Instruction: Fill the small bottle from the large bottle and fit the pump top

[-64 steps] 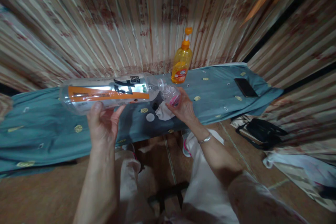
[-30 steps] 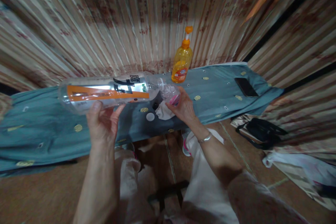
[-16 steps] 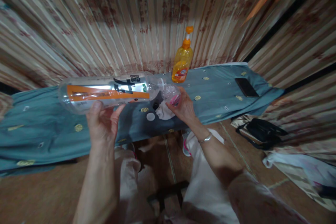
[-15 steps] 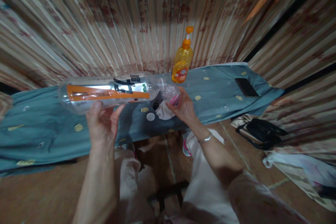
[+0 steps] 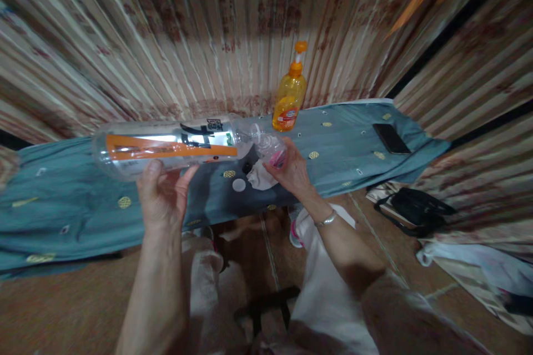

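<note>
Left hand (image 5: 162,199) clamps the big clear bottle (image 5: 166,147) tipped sideways, its mouth meeting the small bottle (image 5: 272,151) gripped in the right hand (image 5: 293,172) over the counter (image 5: 341,144)

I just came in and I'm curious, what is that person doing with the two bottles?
The left hand holds a big clear bottle on its side. Its mouth meets a small clear bottle held by the right hand, as if pouring from big to small. This happens over a table with a blue cloth, where an orange pump bottle, a white cap and a phone sit.
</note>
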`<state>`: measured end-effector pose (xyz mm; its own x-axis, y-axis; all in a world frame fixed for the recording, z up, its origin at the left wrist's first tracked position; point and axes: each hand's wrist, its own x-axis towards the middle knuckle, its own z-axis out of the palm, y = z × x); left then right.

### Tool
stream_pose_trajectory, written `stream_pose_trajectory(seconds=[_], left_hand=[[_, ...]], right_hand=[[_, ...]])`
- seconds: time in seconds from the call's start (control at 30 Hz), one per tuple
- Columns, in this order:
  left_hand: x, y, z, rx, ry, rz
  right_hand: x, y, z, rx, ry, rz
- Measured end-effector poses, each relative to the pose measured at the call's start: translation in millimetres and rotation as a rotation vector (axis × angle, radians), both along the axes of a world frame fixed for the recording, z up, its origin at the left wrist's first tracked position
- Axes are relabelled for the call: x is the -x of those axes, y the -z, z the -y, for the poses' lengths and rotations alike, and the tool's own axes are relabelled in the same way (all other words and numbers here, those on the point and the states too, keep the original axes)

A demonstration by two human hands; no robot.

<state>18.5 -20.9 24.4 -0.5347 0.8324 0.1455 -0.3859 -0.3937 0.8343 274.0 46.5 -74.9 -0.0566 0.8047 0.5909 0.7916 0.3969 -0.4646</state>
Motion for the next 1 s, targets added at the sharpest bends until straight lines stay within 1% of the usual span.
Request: stream_pose_trajectory(seconds=[0.23, 0.57, 0.77, 0.9, 1.0], left_hand=[[3.4, 3.5, -1.1, 0.0, 0.006, 0.017], [6.5, 6.6, 1.6, -0.002, 0.057, 0.028], [7.3, 6.7, 0.9, 0.002, 0.055, 0.037], [6.0, 7.8, -0.4, 0.004, 0.008, 0.064], [5.7, 9.1, -1.0, 0.013, 0.005, 0.063]], right_hand=[[0.1, -0.5, 0.2, 0.001, 0.007, -0.004], [0.5, 0.1, 0.5, -0.008, -0.004, -0.03], [0.1, 0.3, 0.8, -0.022, -0.016, -0.036], [-0.2, 1.8, 0.8, -0.033, -0.023, -0.037], [-0.3, 3.0, 0.4, -0.05, -0.021, -0.037]])
